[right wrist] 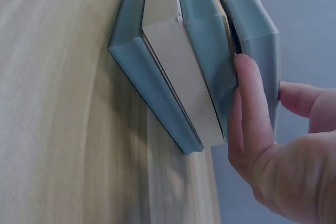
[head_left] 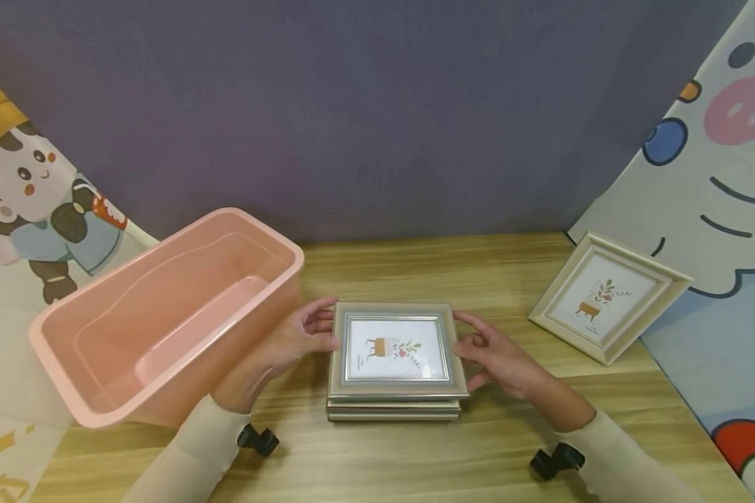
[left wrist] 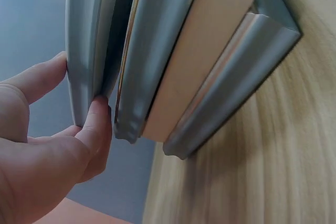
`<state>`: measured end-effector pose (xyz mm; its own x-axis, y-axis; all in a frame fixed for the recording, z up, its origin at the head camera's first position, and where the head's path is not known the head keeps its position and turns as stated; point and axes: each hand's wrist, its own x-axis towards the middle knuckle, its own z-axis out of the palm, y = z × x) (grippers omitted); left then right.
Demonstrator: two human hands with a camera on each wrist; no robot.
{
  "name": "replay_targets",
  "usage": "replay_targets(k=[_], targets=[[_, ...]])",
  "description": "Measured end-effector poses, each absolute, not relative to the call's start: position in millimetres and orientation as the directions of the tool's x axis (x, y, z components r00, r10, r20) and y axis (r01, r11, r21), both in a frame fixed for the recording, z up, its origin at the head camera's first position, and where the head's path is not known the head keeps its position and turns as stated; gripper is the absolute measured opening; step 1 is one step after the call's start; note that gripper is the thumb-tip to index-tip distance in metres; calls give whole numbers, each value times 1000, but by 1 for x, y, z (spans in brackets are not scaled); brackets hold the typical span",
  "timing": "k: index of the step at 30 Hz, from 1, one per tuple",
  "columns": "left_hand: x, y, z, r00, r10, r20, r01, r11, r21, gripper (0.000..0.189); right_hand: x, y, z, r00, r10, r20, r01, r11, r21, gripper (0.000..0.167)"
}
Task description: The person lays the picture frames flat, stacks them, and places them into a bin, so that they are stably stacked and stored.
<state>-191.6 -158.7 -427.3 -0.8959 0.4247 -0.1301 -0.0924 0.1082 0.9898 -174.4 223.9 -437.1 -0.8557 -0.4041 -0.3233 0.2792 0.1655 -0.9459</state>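
Note:
A silver-beige picture frame (head_left: 398, 349) with a plant print lies face up at the top of a stack of several frames (head_left: 393, 413). My left hand (head_left: 292, 342) pinches its left edge, thumb on the face and fingers beneath. At the opposite edge, my right hand (head_left: 503, 360) grips it the same way. Both wrist views show a narrow gap between this top frame (left wrist: 85, 45) and the stacked frames (right wrist: 205, 51) below, with fingertips (right wrist: 251, 77) reaching into it. One frame in the stack has a paler, beige side (left wrist: 199, 51).
To the left stands a pink plastic bin (head_left: 277, 293), with its floor visible. Another beige picture frame (head_left: 610, 300) is propped upright at the right against a cartoon-printed panel (head_left: 717, 230). A grey-purple partition (head_left: 377, 126) closes off the back of the wooden table (head_left: 428, 269).

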Motion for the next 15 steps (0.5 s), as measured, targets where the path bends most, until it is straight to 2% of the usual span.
replay_targets(k=[15], targets=[[-189,-157,-430,-905,397,-153,-98,154,983,85,-167,219,-438,-853,-397,-340,292,176,-940,81]])
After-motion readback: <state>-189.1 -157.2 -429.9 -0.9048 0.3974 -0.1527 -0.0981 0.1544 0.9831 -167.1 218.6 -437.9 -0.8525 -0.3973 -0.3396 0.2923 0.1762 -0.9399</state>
